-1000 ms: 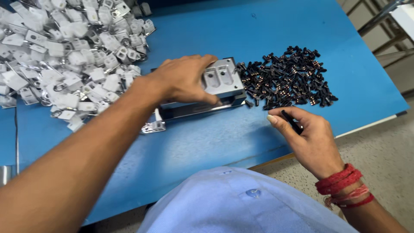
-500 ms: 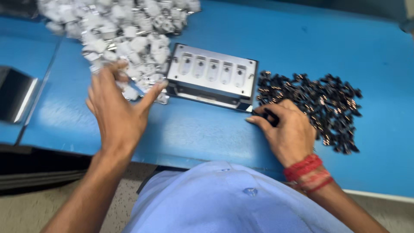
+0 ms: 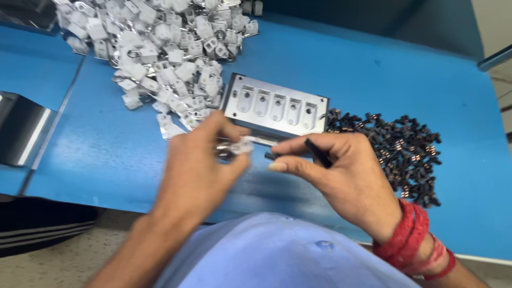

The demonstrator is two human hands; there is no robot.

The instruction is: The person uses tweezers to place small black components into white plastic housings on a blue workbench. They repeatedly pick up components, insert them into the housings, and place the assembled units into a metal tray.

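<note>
both hands meet low over the blue table (image 3: pixel 373 80), just on the near side of a metal jig. left hand (image 3: pixel 194 170), blurred with motion, pinches a small white clip (image 3: pixel 240 145) between thumb and fingertips, holding it clear of the tabletop. right hand (image 3: pixel 346 176) faces it from the right, thumb and forefinger closed on a small black part (image 3: pixel 272 156) whose tip sits just beside the clip; whether the two pieces touch cannot be told through the blur. a thin black stick (image 3: pixel 318 153) lies tucked across the right hand's fingers. red thread bands (image 3: pixel 413 234) wrap the right wrist.

just beyond the hands, the flat metal fixture plate (image 3: pixel 274 106) rests on the table, a row of five recessed pockets across its top. to its right, near the right hand, spreads a heap of small black parts (image 3: pixel 405 154) with coppery windings. to the far left, a larger pile of white clips (image 3: pixel 160 53) sprawls toward the table's back edge. a shiny metal sheet (image 3: pixel 21 130) sits at the far left edge. the person's light blue shirt (image 3: pixel 277 250) fills the near foreground.
</note>
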